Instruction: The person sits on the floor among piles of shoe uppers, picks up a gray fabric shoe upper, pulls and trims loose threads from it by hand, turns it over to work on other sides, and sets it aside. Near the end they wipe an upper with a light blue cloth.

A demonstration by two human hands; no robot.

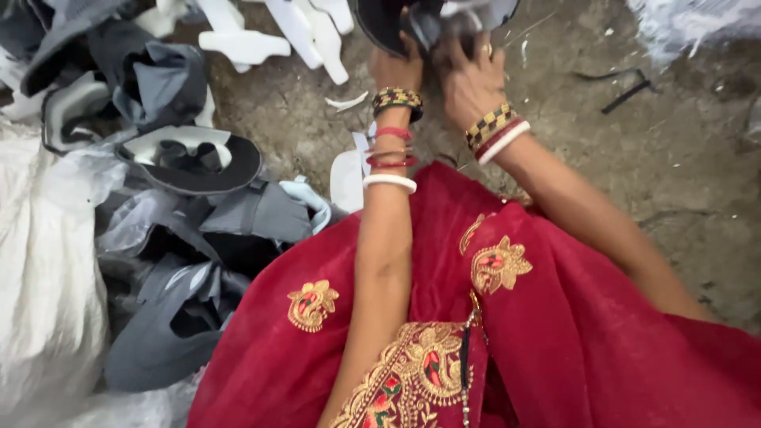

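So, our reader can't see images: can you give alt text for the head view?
Both hands, left hand and right hand, grip a black sandal sole over a dirt floor. Red embroidered cloth covers the lap; grey sandal straps are piled at left.

Both arms stretched forward side by side, left hand (394, 67) curled with fingers gripping at the top edge of view, right hand (469, 75) just beside it, fingers bent and clasping, both wrists ringed with bangles, forearms bare
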